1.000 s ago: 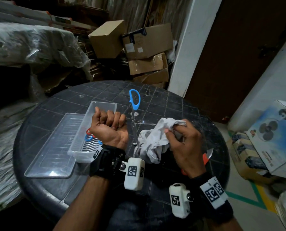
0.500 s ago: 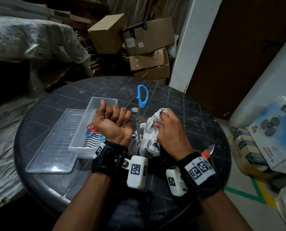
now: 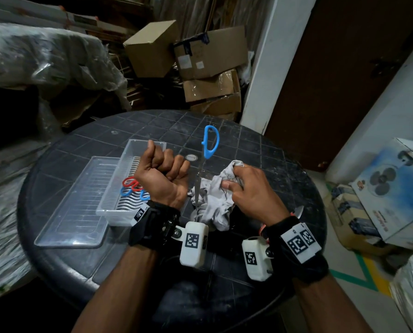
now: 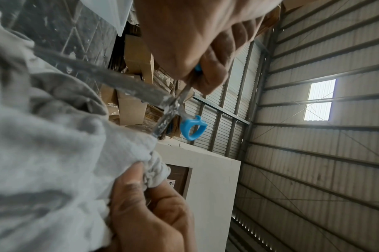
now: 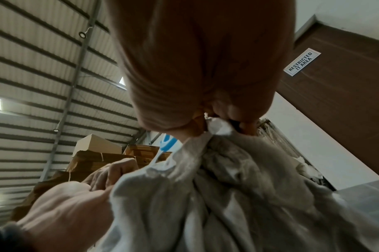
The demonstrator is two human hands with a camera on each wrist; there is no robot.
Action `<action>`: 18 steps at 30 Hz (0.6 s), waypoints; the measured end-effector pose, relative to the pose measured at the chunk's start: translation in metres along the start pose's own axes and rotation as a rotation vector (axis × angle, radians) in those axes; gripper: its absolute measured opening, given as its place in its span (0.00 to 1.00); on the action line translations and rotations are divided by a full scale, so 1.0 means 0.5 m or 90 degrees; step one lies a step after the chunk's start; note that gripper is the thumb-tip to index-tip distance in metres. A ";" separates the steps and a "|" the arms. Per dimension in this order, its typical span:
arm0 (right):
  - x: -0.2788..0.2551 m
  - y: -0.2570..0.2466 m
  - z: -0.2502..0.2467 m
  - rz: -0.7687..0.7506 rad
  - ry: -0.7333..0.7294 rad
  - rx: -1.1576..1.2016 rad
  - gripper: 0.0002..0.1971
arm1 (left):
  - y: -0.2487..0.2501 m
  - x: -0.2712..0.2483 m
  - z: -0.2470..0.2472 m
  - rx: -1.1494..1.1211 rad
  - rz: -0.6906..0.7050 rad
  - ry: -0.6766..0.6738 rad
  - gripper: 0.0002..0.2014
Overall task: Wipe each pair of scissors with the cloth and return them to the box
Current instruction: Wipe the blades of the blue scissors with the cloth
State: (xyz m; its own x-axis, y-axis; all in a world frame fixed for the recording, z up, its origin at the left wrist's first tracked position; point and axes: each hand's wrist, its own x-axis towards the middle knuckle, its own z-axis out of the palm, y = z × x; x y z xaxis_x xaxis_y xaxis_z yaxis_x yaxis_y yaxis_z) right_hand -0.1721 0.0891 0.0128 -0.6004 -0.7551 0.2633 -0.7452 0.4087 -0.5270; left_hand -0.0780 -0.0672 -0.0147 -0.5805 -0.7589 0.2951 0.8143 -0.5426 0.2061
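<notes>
My left hand [image 3: 163,174] is a fist round one handle of the blue scissors [image 3: 210,143], held upright and spread open. Their free blue loop points up and a bare blade [image 3: 197,186] runs down into the grey-white cloth [image 3: 212,205]. My right hand [image 3: 245,187] grips the bunched cloth against that blade. In the left wrist view the left hand [image 4: 195,42] clamps the blue handle [image 4: 198,68] and the cloth [image 4: 54,153] wraps the blade. In the right wrist view the right hand [image 5: 205,68] pinches the cloth [image 5: 238,196]. The clear plastic box [image 3: 150,146] holds red and blue scissors [image 3: 133,186].
The box's clear lid [image 3: 80,212] lies flat to its left on the round black table [image 3: 248,145]. Another pair of scissors [image 3: 299,209] with an orange handle peeks out behind my right wrist. Cardboard boxes [image 3: 207,61] are stacked behind the table, and a fan carton [image 3: 388,188] sits on the floor at right.
My right hand brought the cloth leftward onto the scissor blade, then stayed there. My left hand keeps the same grip on the blue scissors.
</notes>
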 end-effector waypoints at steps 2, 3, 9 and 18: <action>-0.003 0.002 -0.002 0.010 -0.003 -0.002 0.14 | -0.002 -0.001 0.000 0.002 -0.002 0.005 0.25; -0.006 0.003 -0.002 0.014 -0.003 -0.002 0.14 | -0.003 -0.001 0.000 0.004 -0.003 0.007 0.25; -0.012 -0.004 -0.003 0.012 0.002 -0.005 0.16 | 0.000 0.001 0.000 -0.002 -0.005 0.012 0.25; -0.025 0.033 -0.027 0.043 0.004 -0.064 0.14 | 0.042 0.024 -0.014 -0.031 0.010 -0.011 0.28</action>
State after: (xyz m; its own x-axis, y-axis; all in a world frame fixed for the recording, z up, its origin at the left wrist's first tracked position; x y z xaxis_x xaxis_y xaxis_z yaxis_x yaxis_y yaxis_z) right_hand -0.1807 0.1123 0.0115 -0.6514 -0.7213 0.2353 -0.7282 0.5075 -0.4606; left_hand -0.0678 -0.0901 -0.0133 -0.5668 -0.7618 0.3137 0.8221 -0.5477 0.1552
